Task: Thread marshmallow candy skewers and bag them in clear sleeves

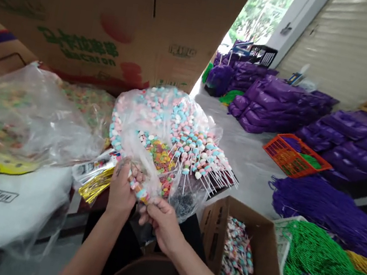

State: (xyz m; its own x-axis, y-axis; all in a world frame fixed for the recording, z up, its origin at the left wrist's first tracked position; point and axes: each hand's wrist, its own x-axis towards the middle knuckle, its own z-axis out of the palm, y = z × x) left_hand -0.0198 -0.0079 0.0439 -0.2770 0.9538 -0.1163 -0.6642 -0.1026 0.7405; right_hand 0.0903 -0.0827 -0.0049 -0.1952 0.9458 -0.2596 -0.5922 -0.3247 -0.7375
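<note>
A short row of pastel candies [139, 190], like a candy skewer, spans the gap between my two hands above my lap. My left hand [125, 181] has its fingers curled round the upper end. At the lower end my right hand [161, 216] pinches with thumb and fingers; any stick there is hidden. Just beyond them lies an open clear bag of pink, blue and white candies [166, 101]. Colourful ring candies [162, 155] sit in front of it. A bundle of candy skewers on white sticks [202, 152] rests to the right. Gold twist ties [97, 184] lie beside my left hand.
A cardboard box [258, 236] at my right contains many small wrapped candies [237, 256]. A large carton [119, 17] rises behind the candies. Clear bags of ring candies [13, 112] stand left. Purple sacks [275, 101], an orange crate [293, 159] and green beads [332, 263] occupy the floor.
</note>
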